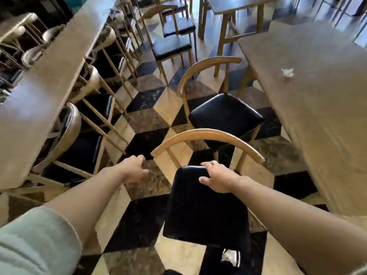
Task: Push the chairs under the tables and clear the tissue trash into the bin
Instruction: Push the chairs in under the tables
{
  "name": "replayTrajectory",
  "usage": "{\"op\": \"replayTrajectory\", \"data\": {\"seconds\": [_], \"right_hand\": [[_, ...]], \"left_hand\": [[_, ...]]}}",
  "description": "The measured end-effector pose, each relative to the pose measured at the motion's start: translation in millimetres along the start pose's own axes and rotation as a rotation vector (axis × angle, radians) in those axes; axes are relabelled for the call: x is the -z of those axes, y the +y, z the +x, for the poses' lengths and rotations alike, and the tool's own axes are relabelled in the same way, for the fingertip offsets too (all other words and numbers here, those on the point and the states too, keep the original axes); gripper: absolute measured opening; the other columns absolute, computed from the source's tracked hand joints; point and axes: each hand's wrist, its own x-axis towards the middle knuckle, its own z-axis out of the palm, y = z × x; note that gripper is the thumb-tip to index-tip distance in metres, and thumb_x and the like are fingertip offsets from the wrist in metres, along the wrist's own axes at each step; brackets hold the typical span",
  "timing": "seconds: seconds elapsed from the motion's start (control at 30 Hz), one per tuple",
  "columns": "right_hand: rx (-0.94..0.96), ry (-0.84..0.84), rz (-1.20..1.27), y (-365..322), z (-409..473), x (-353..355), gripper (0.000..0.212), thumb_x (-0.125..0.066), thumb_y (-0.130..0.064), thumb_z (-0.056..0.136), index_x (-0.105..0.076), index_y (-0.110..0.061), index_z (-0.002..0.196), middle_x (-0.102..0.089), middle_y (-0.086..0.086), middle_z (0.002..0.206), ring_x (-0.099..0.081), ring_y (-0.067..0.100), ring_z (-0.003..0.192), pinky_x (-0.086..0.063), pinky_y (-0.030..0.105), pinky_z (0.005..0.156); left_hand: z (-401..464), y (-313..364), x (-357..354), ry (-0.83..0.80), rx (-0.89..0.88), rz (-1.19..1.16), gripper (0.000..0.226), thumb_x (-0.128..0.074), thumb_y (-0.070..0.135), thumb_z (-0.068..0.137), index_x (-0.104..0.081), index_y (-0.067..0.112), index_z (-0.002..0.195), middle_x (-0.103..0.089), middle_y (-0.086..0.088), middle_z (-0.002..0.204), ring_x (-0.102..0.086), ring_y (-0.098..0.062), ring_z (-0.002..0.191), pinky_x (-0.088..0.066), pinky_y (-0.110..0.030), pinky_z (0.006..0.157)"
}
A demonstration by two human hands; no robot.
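1. Directly ahead, the near chair [206,197] stands on the floor, left of the surface [309,92], backrest away from the person.
2. Right hand [220,178] rests on its seat, fingers [208,165] loosely spread; left hand [133,168] hovers beside it, fingers curled, holding nothing.
3. Crumpled tissue [287,72] lies far along the surface, nearer the right hand.

Daylight from far right; motion blur throughout; strong wide-angle bending at edges.
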Motion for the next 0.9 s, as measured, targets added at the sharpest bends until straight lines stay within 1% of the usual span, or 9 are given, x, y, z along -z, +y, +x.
{"op": "replayTrajectory", "data": {"seconds": [0.13, 0.23, 0.33, 0.47, 0.53, 0.63, 0.7, 0.8, 0.9], "right_hand": [[-0.061, -0.068, 0.052, -3.5, 52.8, -23.6, 0.070, -0.053, -0.047, 0.100, -0.027, -0.018, 0.158, -0.033, 0.009, 0.160, -0.035, 0.029, 0.145, -0.034, 0.045, 0.116], [-0.134, -0.069, 0.150, -13.2, 104.4, -44.2, 0.070, -0.052, -0.046, 0.100, -0.027, -0.015, 0.158, -0.031, 0.010, 0.162, -0.034, 0.029, 0.147, -0.032, 0.044, 0.118], [-0.224, -0.005, 0.281, -32.7, 156.0, -62.4, 0.065, -0.055, -0.047, 0.096, -0.038, -0.016, 0.151, -0.044, 0.012, 0.151, -0.044, 0.030, 0.138, -0.039, 0.047, 0.112], [-0.299, 0.104, 0.625, -71.0, 213.7, -73.1, 0.054, -0.062, -0.037, 0.095, -0.046, -0.019, 0.143, -0.055, 0.005, 0.135, -0.056, 0.021, 0.118, -0.046, 0.034, 0.093], [-0.345, 0.069, 0.769, -97.9, 243.0, -78.4, 0.059, -0.062, -0.036, 0.095, -0.044, -0.012, 0.145, -0.056, 0.008, 0.136, -0.055, 0.024, 0.121, -0.045, 0.035, 0.097], [-0.513, 0.099, 1.035, -125.2, 288.6, -90.2, 0.046, -0.063, -0.045, 0.090, -0.065, -0.008, 0.118, -0.068, 0.004, 0.115, -0.062, 0.027, 0.111, -0.046, 0.043, 0.104], [-0.630, 0.164, 1.183, -133.9, 302.5, -95.1, 0.030, -0.062, -0.040, 0.092, -0.062, -0.012, 0.101, -0.067, -0.001, 0.099, -0.063, 0.025, 0.102, -0.046, 0.040, 0.101], [-0.720, 0.256, 1.313, -142.2, 316.8, -106.0, 0.027, -0.064, -0.032, 0.091, -0.047, -0.019, 0.106, -0.069, 0.004, 0.110, -0.068, 0.022, 0.100, -0.051, 0.033, 0.090], [-0.765, 0.293, 1.470, -145.7, 323.5, -109.0, 0.044, -0.068, -0.025, 0.088, -0.046, -0.017, 0.125, -0.071, 0.006, 0.105, -0.073, 0.014, 0.076, -0.062, 0.029, 0.070]], "left_hand": [[56.6, 25.9, 14.8, -0.035, -0.121, 0.016, 0.057, -0.057, 0.034, 0.101, -0.040, 0.015, 0.152, -0.054, -0.012, 0.142, -0.055, -0.030, 0.128, -0.046, -0.035, 0.095], [117.0, 37.7, 11.4, -0.033, -0.249, -0.008, 0.051, -0.062, 0.032, 0.097, -0.049, 0.017, 0.144, -0.055, -0.010, 0.135, -0.057, -0.031, 0.125, -0.051, -0.042, 0.102], [183.7, 47.0, 15.6, 0.019, -0.369, 0.096, 0.048, -0.062, 0.033, 0.096, -0.051, 0.014, 0.140, -0.049, -0.011, 0.136, -0.051, -0.033, 0.128, -0.050, -0.041, 0.100], [253.8, 77.5, 22.2, 0.064, -0.562, 0.063, 0.058, -0.062, 0.033, 0.099, -0.040, 0.017, 0.150, -0.047, -0.010, 0.146, -0.048, -0.032, 0.134, -0.047, -0.047, 0.106], [278.2, 93.5, 15.8, 0.029, -0.659, 0.071, 0.062, -0.061, 0.031, 0.100, -0.037, 0.019, 0.155, -0.049, -0.007, 0.148, -0.050, -0.028, 0.134, -0.047, -0.044, 0.106], [307.0, 120.4, -2.2, -0.116, -0.768, 0.084, 0.055, -0.065, 0.030, 0.098, -0.042, 0.018, 0.147, -0.061, -0.006, 0.125, -0.064, -0.024, 0.112, -0.054, -0.037, 0.088], [318.6, 129.7, -12.1, -0.128, -0.786, 0.055, 0.043, -0.066, 0.036, 0.098, -0.048, 0.017, 0.132, -0.063, -0.003, 0.107, -0.065, -0.019, 0.092, -0.052, -0.032, 0.072], [334.9, 133.5, -17.7, -0.075, -0.819, 0.008, 0.034, -0.066, 0.042, 0.097, -0.054, 0.019, 0.119, -0.063, -0.002, 0.098, -0.063, -0.016, 0.081, -0.053, -0.034, 0.068], [339.3, 126.3, -17.8, -0.078, -0.877, -0.006, 0.032, -0.065, 0.039, 0.099, -0.055, 0.019, 0.122, -0.064, -0.002, 0.099, -0.066, -0.018, 0.083, -0.059, -0.038, 0.075]]}}
